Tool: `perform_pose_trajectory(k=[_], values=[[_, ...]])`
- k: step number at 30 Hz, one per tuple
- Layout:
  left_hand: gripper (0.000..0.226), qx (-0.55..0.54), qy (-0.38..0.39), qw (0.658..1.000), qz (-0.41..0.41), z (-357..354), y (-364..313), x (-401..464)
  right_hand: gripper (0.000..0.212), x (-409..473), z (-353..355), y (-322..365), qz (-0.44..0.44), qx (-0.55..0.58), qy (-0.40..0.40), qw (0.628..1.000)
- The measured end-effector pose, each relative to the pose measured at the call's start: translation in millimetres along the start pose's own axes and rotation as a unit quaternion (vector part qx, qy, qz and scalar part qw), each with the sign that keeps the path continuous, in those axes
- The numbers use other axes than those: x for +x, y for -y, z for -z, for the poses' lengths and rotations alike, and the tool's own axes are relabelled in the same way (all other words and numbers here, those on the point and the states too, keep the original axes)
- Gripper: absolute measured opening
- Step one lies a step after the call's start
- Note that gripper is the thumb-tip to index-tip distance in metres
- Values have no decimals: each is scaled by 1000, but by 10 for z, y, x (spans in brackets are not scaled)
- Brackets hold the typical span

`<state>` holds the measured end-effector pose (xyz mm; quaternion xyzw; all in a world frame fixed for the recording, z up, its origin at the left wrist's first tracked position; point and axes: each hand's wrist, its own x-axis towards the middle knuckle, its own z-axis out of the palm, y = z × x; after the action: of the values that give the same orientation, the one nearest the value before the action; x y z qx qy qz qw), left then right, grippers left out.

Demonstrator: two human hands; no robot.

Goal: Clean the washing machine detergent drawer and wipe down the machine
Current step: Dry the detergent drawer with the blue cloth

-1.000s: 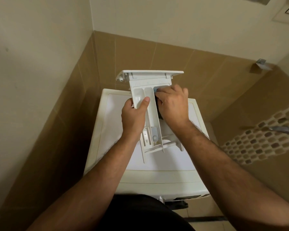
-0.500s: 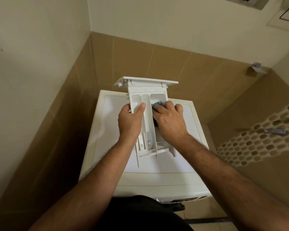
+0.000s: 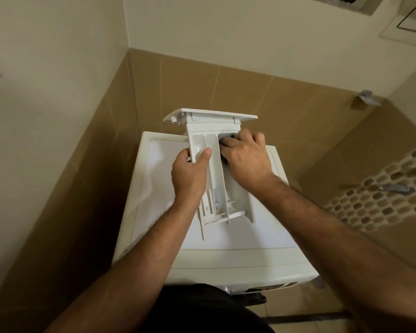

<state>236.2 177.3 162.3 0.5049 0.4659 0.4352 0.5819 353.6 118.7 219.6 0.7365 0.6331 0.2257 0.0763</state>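
Note:
The white detergent drawer (image 3: 210,145) is out of the machine and held above the white washing machine (image 3: 226,255), front panel pointing away from me. My left hand (image 3: 190,174) grips its left side wall, thumb inside the left compartment. My right hand (image 3: 246,159) is pushed into the right compartment, fingers curled on a small dark cloth (image 3: 227,138) that is mostly hidden under the hand.
The machine stands in a corner between a cream and brown tiled wall (image 3: 58,164) on the left and a tiled back wall. A mosaic tile strip with a metal tap (image 3: 394,188) lies to the right. A metal fitting (image 3: 365,97) sticks out of the back wall.
My right hand has slid with the cloth along the right compartment toward the drawer's front panel. My left hand keeps its grip on the drawer's left side.

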Motion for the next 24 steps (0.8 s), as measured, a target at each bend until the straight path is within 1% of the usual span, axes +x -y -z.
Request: perform_pose_trajectory(k=[4, 8, 12, 18, 21, 23, 24], values=[[12, 19, 6, 999, -27, 54, 21, 14, 20, 13, 11, 113, -17, 13, 27, 999], [6, 28, 16, 999, -33, 61, 59, -16, 14, -1, 22, 112, -24, 22, 46, 998], [8, 29, 15, 999, -37, 77, 97, -34, 12, -61, -12, 135, -19, 28, 73, 997], [9, 22, 21, 999, -29, 53, 159, -77, 8, -81, 18, 99, -13, 73, 115, 991], [10, 0, 20, 1000, -20, 41, 140, -65, 15, -86, 85, 46, -40, 94, 75, 992], [10, -6, 19, 1000, -15, 51, 111, -48, 23, -91, 124, 40, -98, 148, 13, 984], [11, -10, 21, 1000, -14, 53, 100, -45, 25, -90, 132, 49, -132, 188, -22, 973]])
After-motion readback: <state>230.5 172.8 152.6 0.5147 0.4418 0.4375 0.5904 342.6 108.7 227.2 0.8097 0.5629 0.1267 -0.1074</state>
